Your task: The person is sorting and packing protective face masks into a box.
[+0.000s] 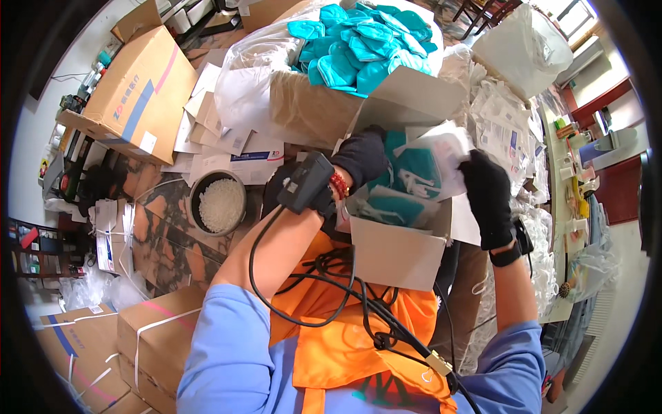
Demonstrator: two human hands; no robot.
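Note:
A white cardboard box [396, 259] stands open in front of me, its flaps folded out. Inside lie several teal masks in clear plastic bags [393, 207]. My right hand [486, 196], in a black glove, is closed at the box's right side, pinching the edge of a bagged teal mask [422, 168] with white straps. This bag is tilted above the others. My left hand [362, 157], also gloved in black, reaches over the box's left edge beside the teal masks. Its fingertips are hard to make out against the dark glove.
A large plastic-lined carton [296, 103] heaped with loose teal masks [369, 45] stands beyond the box. To the left are a pot of white grains [221, 205] and a tall brown carton [138, 90]. Clear plastic bags [503, 110] pile up on the right. Black cables [345, 276] cross my lap.

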